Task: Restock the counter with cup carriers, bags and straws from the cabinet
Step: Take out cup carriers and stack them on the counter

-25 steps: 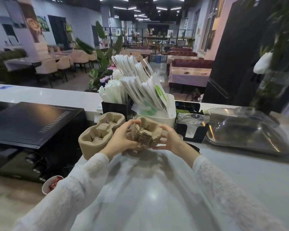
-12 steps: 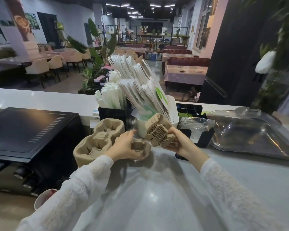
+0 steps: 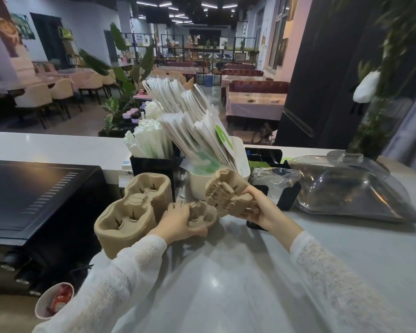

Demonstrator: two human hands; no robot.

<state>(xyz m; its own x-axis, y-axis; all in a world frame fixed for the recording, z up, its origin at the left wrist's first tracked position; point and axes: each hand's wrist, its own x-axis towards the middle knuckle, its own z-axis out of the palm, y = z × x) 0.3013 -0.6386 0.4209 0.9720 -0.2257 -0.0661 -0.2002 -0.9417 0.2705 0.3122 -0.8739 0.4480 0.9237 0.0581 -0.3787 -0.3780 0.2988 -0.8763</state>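
Listing, nearest first. Lower left of frame: paper cup (image 3: 54,300) with red scraps inside, below the counter edge. Lower centre: bare grey counter (image 3: 226,284), two white lace sleeves crossing it.

Centre: left hand (image 3: 178,221) closed around a small pulp cup carrier (image 3: 201,213), now pressed flat on the counter just right of the big stack; half a second back this piece was only partly settled, a second back both hands held one bundle together. Right hand (image 3: 257,207) clamped on the remaining carrier bundle (image 3: 226,191), tilted up on edge, ribbed side toward the camera, lifted clear of the counter and close to the white tub.

Left of centre: two-cup carrier stack (image 3: 130,212), deep, sitting beside a black appliance (image 3: 34,193).

Behind: black holder of wrapped straws (image 3: 151,143); white tub (image 3: 240,157) fanned full of paper bags (image 3: 192,118); black organiser (image 3: 274,186) holding a clear plastic bag; clear dome cover (image 3: 356,188) at right.

Upper frame: dining room, chairs, plants, shelving.

Status, as judged: bundle split in two, one part set down, the other awaiting a spot. Carriers largely restocked; straws and bags appear full. Cabinet not in view.
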